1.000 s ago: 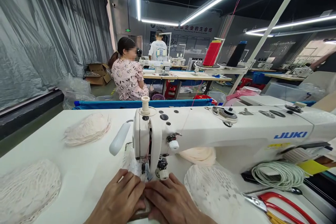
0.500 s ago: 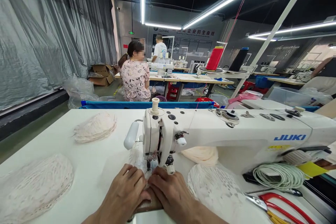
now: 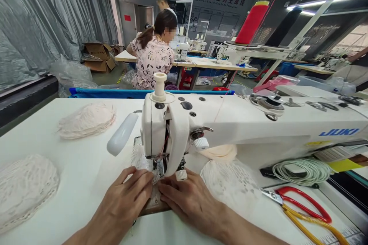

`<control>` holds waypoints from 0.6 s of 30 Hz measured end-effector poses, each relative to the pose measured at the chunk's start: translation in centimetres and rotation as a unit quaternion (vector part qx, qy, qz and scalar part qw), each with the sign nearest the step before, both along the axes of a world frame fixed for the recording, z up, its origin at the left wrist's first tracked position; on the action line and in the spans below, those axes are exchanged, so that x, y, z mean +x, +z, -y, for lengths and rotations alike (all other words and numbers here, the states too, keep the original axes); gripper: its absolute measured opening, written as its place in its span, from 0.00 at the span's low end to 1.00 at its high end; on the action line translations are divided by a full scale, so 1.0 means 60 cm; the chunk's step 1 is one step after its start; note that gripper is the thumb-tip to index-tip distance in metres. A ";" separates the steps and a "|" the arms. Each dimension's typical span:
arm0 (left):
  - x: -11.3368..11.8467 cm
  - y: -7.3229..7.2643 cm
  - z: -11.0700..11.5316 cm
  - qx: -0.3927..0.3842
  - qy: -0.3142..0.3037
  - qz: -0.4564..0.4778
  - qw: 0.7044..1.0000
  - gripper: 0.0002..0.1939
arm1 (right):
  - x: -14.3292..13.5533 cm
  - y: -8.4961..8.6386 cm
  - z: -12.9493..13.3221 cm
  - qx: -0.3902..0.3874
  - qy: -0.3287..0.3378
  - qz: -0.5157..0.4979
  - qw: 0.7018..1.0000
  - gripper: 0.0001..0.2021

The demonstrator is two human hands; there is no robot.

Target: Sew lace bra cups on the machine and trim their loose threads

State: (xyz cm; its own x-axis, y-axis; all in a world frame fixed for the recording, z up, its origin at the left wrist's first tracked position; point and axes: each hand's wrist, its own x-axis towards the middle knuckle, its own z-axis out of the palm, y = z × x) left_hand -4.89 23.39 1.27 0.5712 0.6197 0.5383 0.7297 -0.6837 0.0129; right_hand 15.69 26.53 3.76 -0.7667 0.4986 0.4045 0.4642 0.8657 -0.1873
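Note:
A white sewing machine (image 3: pixel 241 118) stands over the table. Beneath its needle and presser foot lies a strip of white sheer lace (image 3: pixel 138 157), partly hidden by the machine head and fingers. My left hand (image 3: pixel 126 195) rests left of the presser foot, its bent fingers close together and pressing the lace. On the other side, my right hand (image 3: pixel 191 199) has its fingertips closed on the lace edge, just below the machine's white knob. A narrow piece of the sheer cloth shows between the hands, above a brown plate edge (image 3: pixel 155 208).
Stacks of lace pieces lie left (image 3: pixel 27 191) and far left (image 3: pixel 86 120); another lace piece (image 3: pixel 230 180) is right of my hand. Red-and-yellow-handled scissors (image 3: pixel 304 206) and a coiled pale cord (image 3: pixel 301 170) lie further right. A co-worker (image 3: pixel 155 53) sits ahead.
My view has moved closer and tilted down. My hands have drawn slightly apart, baring more sheer cloth between them. The seated co-worker has leaned and turned somewhat.

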 end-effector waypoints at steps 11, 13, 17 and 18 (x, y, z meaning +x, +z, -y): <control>-0.003 -0.011 -0.008 0.035 0.001 -0.010 0.999 0.15 | -0.004 0.003 -0.001 0.021 -0.011 0.027 0.999 0.08; -0.005 0.000 -0.009 0.030 -0.011 -0.003 0.999 0.15 | -0.003 0.002 -0.001 0.022 -0.011 0.029 0.999 0.08; -0.011 0.020 -0.015 0.069 -0.033 -0.006 0.997 0.16 | -0.001 -0.002 0.001 0.031 -0.012 0.030 0.999 0.07; -0.012 0.021 -0.016 0.073 -0.032 -0.009 0.997 0.16 | -0.001 -0.004 0.001 0.035 -0.012 0.029 0.999 0.07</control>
